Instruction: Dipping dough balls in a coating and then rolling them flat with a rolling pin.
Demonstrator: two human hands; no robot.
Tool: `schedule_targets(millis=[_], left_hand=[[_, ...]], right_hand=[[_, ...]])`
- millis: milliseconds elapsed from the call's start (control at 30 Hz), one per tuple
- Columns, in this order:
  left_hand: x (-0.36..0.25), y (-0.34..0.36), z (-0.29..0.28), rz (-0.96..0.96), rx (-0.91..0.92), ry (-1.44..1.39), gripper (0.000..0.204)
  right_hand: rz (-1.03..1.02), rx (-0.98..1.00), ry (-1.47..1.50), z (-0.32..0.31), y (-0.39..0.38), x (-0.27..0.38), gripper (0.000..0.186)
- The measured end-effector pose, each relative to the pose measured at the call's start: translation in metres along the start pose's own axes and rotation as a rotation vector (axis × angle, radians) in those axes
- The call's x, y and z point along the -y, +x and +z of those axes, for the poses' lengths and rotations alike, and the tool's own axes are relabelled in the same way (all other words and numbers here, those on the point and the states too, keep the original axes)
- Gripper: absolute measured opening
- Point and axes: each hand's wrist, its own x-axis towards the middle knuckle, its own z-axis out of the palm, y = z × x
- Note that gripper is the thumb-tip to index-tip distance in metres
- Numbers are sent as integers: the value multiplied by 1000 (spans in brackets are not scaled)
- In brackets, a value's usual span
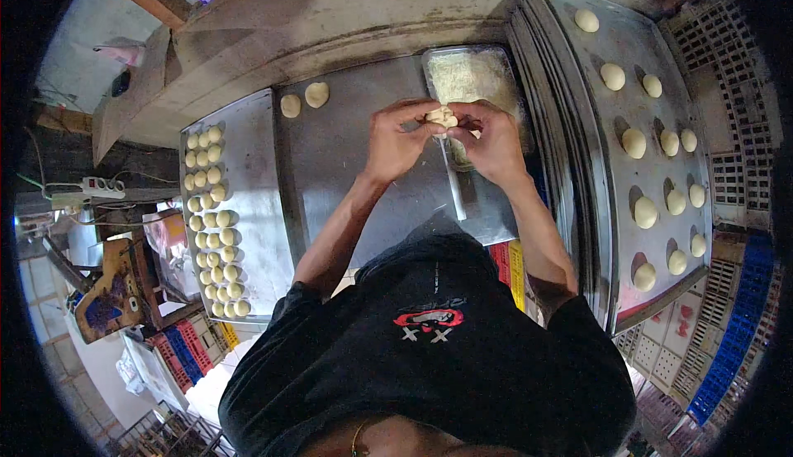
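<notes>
My left hand [395, 142] and my right hand [494, 143] meet near the back of the steel worktop [339, 160], fingers pinched round a pale, uneven piece of dough [442, 117] held between them. Beneath them, toward the right, is a shallow container [427, 57] of pale powder or crumbs, partly hidden by both hands. A long white stick [458, 201] lies upright in the picture below the dough, its upper part hidden. Two flattened dough rounds [316, 94] rest on the worktop behind and left of my left hand.
At left, a metal tray [268, 275] holds rows of small dough balls [216, 175]. At right, stacked trays [545, 85] carry several larger dough balls [633, 143]. A low concrete wall [355, 28] runs behind. Plastic crates [727, 308] stand beyond, and a power strip [103, 186] hangs far left.
</notes>
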Motion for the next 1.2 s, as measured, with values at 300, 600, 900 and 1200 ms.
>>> schedule_targets(millis=[300,600,900,1200], left_hand=[[2,-33,-4,98,-86,-99,19],[-25,-54,-26,174,-184,114,31],[-18,-83,-9,-164,-544,-974,37],[4,-95,-64,-564,-216,-506,59]], right_hand=[[-133,77,-193,6,-12,35,15],[-337,68,-219,32,-28,38,20],[-77,207,-11,61,-39,59,7],[-720,430,-303,84,-39,51,16]])
